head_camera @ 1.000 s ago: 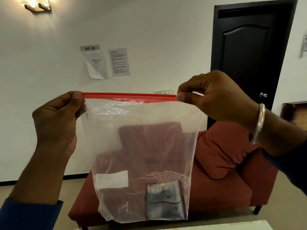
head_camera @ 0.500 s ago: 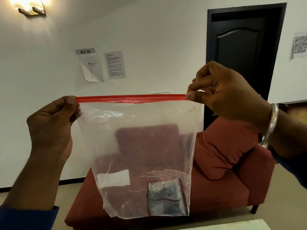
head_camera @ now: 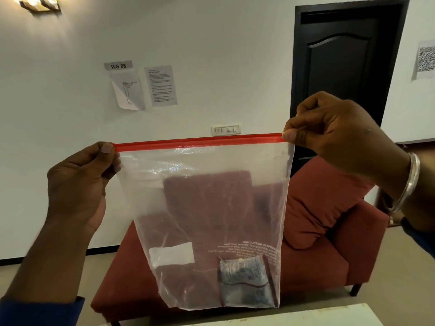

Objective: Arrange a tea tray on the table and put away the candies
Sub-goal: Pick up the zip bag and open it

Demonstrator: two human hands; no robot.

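A clear plastic zip bag [head_camera: 207, 208] with a red seal strip along its top hangs in the air in front of me. My left hand [head_camera: 80, 182] pinches the left end of the red strip. My right hand [head_camera: 334, 135] pinches the right end, a little higher, so the strip is stretched flat between them. Inside the bag, at the bottom right corner, lies a bluish candy packet [head_camera: 244, 281]. A white label patch sits low on the bag's left side.
Behind the bag stands a red sofa [head_camera: 329, 262] with cushions, against a white wall. A dark door [head_camera: 341, 62] is at the right. A white table edge [head_camera: 306, 317] shows at the bottom right. Papers hang on the wall.
My right hand has slid rightward along the red strip to the bag's right corner, and the strip now lies flat and closed. My left hand keeps its pinch on the left end.
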